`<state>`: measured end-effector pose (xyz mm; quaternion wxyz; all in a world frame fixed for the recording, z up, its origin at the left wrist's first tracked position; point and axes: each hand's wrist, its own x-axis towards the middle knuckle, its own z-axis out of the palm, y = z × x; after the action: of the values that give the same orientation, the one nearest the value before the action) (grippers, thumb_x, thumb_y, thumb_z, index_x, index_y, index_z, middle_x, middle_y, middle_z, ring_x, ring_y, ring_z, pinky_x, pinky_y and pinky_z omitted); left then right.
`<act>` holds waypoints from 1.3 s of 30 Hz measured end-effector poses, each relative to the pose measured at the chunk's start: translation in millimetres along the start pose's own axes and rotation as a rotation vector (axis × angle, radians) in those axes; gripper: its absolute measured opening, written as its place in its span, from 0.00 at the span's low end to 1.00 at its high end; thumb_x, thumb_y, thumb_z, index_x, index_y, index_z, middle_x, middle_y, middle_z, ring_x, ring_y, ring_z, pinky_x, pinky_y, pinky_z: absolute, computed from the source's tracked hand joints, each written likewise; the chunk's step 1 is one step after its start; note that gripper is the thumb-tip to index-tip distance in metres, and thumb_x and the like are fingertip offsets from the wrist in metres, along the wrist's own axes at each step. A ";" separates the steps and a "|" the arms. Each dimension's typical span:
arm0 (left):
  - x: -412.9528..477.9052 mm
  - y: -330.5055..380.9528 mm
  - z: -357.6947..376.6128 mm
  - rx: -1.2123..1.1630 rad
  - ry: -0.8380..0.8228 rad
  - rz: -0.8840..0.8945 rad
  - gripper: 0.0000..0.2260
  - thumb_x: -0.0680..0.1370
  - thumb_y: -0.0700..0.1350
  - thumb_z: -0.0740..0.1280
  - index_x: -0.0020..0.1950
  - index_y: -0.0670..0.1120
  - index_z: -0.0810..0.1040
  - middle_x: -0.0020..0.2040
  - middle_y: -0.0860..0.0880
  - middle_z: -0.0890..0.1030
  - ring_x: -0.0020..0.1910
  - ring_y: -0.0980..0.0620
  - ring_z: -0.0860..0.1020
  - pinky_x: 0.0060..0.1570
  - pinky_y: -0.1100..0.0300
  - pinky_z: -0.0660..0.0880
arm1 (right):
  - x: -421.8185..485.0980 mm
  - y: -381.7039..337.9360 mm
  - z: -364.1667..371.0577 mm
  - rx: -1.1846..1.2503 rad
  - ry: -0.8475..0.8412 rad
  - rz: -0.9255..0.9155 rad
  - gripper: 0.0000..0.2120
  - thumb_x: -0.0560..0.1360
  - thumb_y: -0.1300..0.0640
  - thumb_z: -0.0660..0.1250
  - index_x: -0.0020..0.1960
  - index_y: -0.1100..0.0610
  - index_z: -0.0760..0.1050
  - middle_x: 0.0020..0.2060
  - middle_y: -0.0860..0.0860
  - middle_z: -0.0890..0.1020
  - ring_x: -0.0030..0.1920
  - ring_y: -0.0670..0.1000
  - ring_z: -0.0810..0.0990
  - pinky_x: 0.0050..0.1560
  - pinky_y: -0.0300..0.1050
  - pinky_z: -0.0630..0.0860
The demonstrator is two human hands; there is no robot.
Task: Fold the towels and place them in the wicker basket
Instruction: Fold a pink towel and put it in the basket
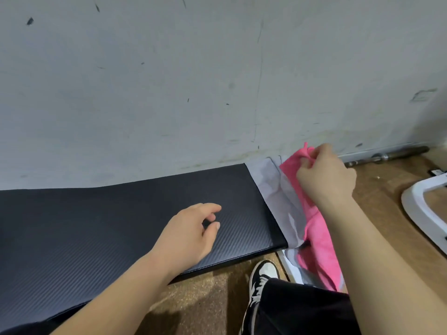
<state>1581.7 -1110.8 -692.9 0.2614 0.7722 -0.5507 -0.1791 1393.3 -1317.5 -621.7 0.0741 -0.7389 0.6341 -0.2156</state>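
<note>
A bright pink towel (319, 247) lies crumpled to the right of the black table (121, 226), on top of a pale grey towel (273, 187). My right hand (326, 175) pinches the pink towel's upper corner near the wall. Over the black tabletop hovers my left hand (193, 230), fingers loosely curled and holding nothing. No wicker basket is in view.
A stained grey wall (193, 81) rises right behind the table. A white frame (420, 201) lies on the brown floor at the right, with a metal bar (387, 157) along the wall. My black-and-white shoe (261, 281) stands below the table's right end.
</note>
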 end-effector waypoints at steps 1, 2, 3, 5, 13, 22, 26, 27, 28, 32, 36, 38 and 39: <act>-0.9 0.0 -2.2 -0.012 0.007 -0.005 0.19 0.81 0.52 0.67 0.72 0.59 0.74 0.55 0.64 0.79 0.42 0.61 0.78 0.48 0.68 0.77 | -4.6 -8.3 -8.2 0.068 0.024 -0.040 0.11 0.80 0.52 0.62 0.59 0.56 0.72 0.50 0.58 0.84 0.54 0.63 0.82 0.56 0.56 0.69; -2.2 0.5 -4.2 -0.030 0.018 -0.009 0.18 0.81 0.52 0.67 0.72 0.59 0.75 0.54 0.65 0.79 0.42 0.62 0.78 0.47 0.69 0.77 | -9.2 -16.5 -13.9 0.183 0.012 -0.059 0.10 0.80 0.52 0.63 0.57 0.56 0.71 0.47 0.57 0.83 0.51 0.62 0.82 0.52 0.54 0.70; -3.5 1.7 -6.2 -0.063 0.032 -0.017 0.18 0.81 0.52 0.68 0.71 0.59 0.75 0.54 0.65 0.80 0.42 0.62 0.78 0.46 0.69 0.76 | -14.9 -25.6 -18.0 0.337 -0.029 -0.066 0.08 0.80 0.52 0.64 0.54 0.56 0.71 0.42 0.53 0.81 0.47 0.59 0.81 0.46 0.50 0.72; -6.9 7.4 -11.2 -0.214 0.063 -0.064 0.15 0.80 0.53 0.69 0.67 0.59 0.78 0.52 0.63 0.82 0.40 0.59 0.81 0.46 0.68 0.76 | -31.0 -46.1 -21.5 0.637 -0.143 -0.059 0.08 0.78 0.53 0.67 0.49 0.57 0.71 0.36 0.49 0.78 0.35 0.49 0.78 0.35 0.43 0.70; -12.9 16.4 -53.7 -0.925 0.110 -0.171 0.20 0.71 0.51 0.77 0.62 0.53 0.81 0.53 0.53 0.87 0.51 0.53 0.85 0.53 0.59 0.81 | -91.7 -117.5 4.3 1.140 -0.658 -0.097 0.09 0.78 0.58 0.73 0.45 0.55 0.73 0.33 0.56 0.79 0.32 0.51 0.75 0.32 0.45 0.70; -19.0 -18.8 -75.0 -0.695 0.188 -0.201 0.13 0.79 0.38 0.70 0.60 0.53 0.82 0.51 0.55 0.87 0.50 0.55 0.85 0.57 0.50 0.82 | -83.3 -136.6 21.2 1.123 -0.770 -0.108 0.08 0.80 0.57 0.70 0.50 0.63 0.77 0.34 0.57 0.79 0.33 0.53 0.78 0.41 0.52 0.80; -26.6 -27.3 -80.0 -0.544 0.293 -0.201 0.25 0.76 0.47 0.75 0.70 0.60 0.72 0.61 0.64 0.78 0.53 0.66 0.80 0.50 0.66 0.80 | -95.5 -154.1 23.3 1.187 -0.705 -0.102 0.06 0.81 0.59 0.68 0.48 0.61 0.76 0.36 0.59 0.79 0.35 0.54 0.79 0.41 0.52 0.79; -28.5 -28.4 -82.1 -0.525 0.340 -0.197 0.27 0.76 0.45 0.74 0.72 0.61 0.69 0.64 0.64 0.75 0.56 0.66 0.78 0.48 0.68 0.78 | -100.0 -158.9 23.7 1.178 -0.698 -0.139 0.06 0.81 0.59 0.67 0.48 0.61 0.76 0.36 0.59 0.79 0.36 0.54 0.78 0.41 0.52 0.77; -31.0 -29.4 -85.4 -0.521 0.382 -0.205 0.29 0.76 0.41 0.72 0.73 0.61 0.68 0.66 0.63 0.73 0.57 0.65 0.78 0.48 0.69 0.76 | -105.1 -163.8 25.5 1.152 -0.706 -0.183 0.06 0.81 0.59 0.67 0.47 0.61 0.75 0.35 0.58 0.79 0.36 0.53 0.77 0.40 0.51 0.74; -38.4 -47.1 -101.7 -0.386 0.444 -0.136 0.32 0.77 0.36 0.67 0.76 0.60 0.66 0.71 0.61 0.71 0.67 0.63 0.73 0.61 0.68 0.73 | -122.9 -184.3 30.6 1.114 -0.863 -0.247 0.06 0.83 0.58 0.64 0.48 0.57 0.73 0.28 0.51 0.74 0.29 0.50 0.70 0.34 0.44 0.67; -45.2 -65.0 -108.7 -0.383 0.218 -0.110 0.28 0.75 0.38 0.70 0.68 0.64 0.74 0.63 0.65 0.80 0.64 0.65 0.76 0.65 0.61 0.73 | -129.9 -195.4 29.0 1.187 -1.174 -0.316 0.04 0.84 0.59 0.64 0.50 0.59 0.73 0.34 0.62 0.79 0.31 0.56 0.76 0.34 0.46 0.75; -47.6 -72.0 -109.9 -0.361 0.127 -0.153 0.16 0.74 0.38 0.70 0.50 0.62 0.80 0.45 0.60 0.84 0.48 0.61 0.82 0.49 0.58 0.79 | -132.2 -197.1 29.5 1.197 -1.259 -0.368 0.04 0.83 0.60 0.64 0.50 0.60 0.73 0.37 0.66 0.81 0.33 0.57 0.79 0.35 0.47 0.77; -48.1 -75.0 -110.2 -0.348 0.100 -0.172 0.11 0.73 0.40 0.70 0.44 0.57 0.80 0.41 0.55 0.84 0.43 0.56 0.82 0.45 0.52 0.80 | -132.2 -196.6 30.4 1.186 -1.257 -0.402 0.04 0.83 0.60 0.65 0.50 0.60 0.73 0.38 0.67 0.82 0.35 0.59 0.79 0.38 0.49 0.77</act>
<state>1684.8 -1023.4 -650.4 0.4017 0.7675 -0.4297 -0.2547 1570.1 -1158.0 -603.3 0.7401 -0.6581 0.1181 -0.0719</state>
